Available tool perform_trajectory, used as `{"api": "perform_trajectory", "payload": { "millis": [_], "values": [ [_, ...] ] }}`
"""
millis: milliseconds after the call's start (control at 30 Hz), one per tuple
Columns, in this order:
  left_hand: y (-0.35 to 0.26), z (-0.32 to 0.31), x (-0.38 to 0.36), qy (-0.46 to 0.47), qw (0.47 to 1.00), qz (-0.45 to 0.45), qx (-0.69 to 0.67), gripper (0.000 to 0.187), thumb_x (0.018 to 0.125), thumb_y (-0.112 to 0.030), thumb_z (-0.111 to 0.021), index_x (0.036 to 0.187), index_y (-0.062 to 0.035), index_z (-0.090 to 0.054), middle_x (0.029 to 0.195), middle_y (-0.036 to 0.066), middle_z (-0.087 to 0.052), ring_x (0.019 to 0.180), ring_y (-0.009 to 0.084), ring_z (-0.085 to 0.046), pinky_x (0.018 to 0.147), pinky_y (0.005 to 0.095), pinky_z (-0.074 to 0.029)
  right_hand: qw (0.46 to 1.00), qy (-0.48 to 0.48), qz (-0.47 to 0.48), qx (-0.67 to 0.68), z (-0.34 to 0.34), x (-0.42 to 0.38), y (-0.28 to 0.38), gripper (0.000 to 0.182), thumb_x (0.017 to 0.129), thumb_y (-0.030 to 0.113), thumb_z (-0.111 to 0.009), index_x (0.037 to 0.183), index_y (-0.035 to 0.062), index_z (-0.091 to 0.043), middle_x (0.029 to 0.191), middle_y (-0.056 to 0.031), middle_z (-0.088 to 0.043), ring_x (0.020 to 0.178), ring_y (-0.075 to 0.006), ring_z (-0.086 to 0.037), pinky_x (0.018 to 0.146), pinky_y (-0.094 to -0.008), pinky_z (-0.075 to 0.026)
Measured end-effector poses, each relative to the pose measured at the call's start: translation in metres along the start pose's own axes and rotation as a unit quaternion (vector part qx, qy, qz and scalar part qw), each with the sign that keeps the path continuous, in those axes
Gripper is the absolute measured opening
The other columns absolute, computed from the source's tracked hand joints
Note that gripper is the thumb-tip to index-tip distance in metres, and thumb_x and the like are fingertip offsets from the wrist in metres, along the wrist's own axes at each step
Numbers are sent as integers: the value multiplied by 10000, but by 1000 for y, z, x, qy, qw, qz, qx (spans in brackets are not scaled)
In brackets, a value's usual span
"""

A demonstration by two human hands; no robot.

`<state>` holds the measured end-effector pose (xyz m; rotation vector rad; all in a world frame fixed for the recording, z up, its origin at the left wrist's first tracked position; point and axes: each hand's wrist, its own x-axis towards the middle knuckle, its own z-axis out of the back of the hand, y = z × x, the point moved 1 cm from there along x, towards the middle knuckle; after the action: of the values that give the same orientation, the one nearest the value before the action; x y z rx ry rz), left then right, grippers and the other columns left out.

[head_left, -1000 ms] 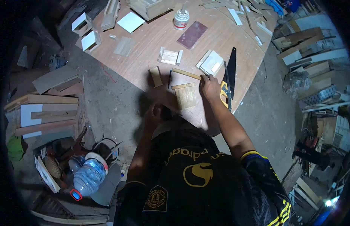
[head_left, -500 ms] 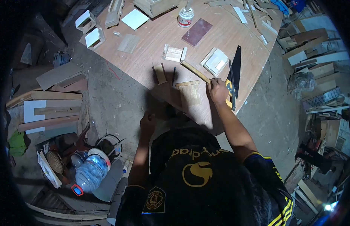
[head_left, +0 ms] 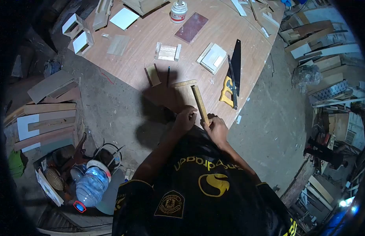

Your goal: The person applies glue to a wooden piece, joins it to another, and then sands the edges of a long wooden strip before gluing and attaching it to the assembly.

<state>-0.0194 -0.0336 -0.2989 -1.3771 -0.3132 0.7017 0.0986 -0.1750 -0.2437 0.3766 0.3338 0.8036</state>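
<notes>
My right hand point(head_left: 216, 129) grips the lower end of a narrow wooden strip point(head_left: 200, 104), which points away from me over the table corner. Close beside it on the left is my left hand point(head_left: 185, 118), its fingers curled; whatever they hold is hidden. Just beyond my hands lies a flat wooden panel point(head_left: 185, 94), partly shaded, with a thin wooden batten point(head_left: 183, 83) along its far edge. Left of the panel are a small wooden piece with dark sides point(head_left: 152, 75) and a thin dark stick point(head_left: 168, 75).
A yellow-handled handsaw point(head_left: 234, 70) lies at the table's right, a dark bar point(head_left: 232, 82) across it. Farther off are a white-topped block point(head_left: 212, 58), a small wooden frame point(head_left: 167, 52), a brown sanding sheet point(head_left: 191, 27) and a glue tub point(head_left: 178, 12). A water bottle point(head_left: 92, 187) lies left.
My right hand has drawn the wooden strip toward me and turned it more upright in view. My left hand has come up from beside my body to the table corner.
</notes>
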Motion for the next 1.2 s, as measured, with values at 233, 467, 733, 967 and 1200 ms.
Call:
{"api": "perform_trajectory", "payload": {
  "millis": [233, 467, 733, 967, 1200],
  "values": [
    [6, -34, -4, -70, 995, 35, -70, 330, 891, -64, -625, 1211, -8, -571, 935, 165, -638, 805, 254, -654, 728, 363, -523, 998, 46, -33, 9, -13, 5, 1, 245, 793, 266, -747, 837, 62, -619, 812, -124, -638, 805, -332, -629, 696, -432, -501],
    [15, -48, 5, -194, 981, 13, 4, 395, 891, -117, -650, 1259, -8, -557, 1076, 203, -648, 1007, 352, -635, 891, 421, -496, 1000, 24, 10, 11, -29, 15, -3, 232, 771, 232, -754, 832, 46, -628, 810, -131, -644, 809, -326, -632, 701, -428, -510],
    [16, -55, 11, -206, 977, 15, 51, 393, 898, -114, -646, 1259, 6, -547, 1091, 234, -627, 1007, 377, -623, 895, 436, -493, 999, 26, 13, 17, -28, 17, -5, 210, 766, 205, -761, 822, 59, -621, 784, -114, -635, 795, -317, -627, 691, -422, -503],
    [-14, -43, 13, -218, 957, 112, -155, 371, 942, -141, -646, 1272, 4, -557, 1032, 133, -661, 845, 169, -673, 742, 308, -546, 988, 33, 113, 95, 17, -7, -35, 227, 789, 175, -765, 825, 42, -584, 775, -115, -585, 775, -338, -586, 686, -411, -478],
    [-60, -21, 27, -147, 935, 59, -317, 304, 950, -85, -631, 1245, -16, -607, 1048, 74, -671, 914, 142, -663, 782, 286, -555, 979, 52, 160, 120, 55, -17, -56, 259, 774, 159, -766, 863, 20, -567, 868, -146, -563, 848, -353, -552, 729, -417, -456]
  ]
}}
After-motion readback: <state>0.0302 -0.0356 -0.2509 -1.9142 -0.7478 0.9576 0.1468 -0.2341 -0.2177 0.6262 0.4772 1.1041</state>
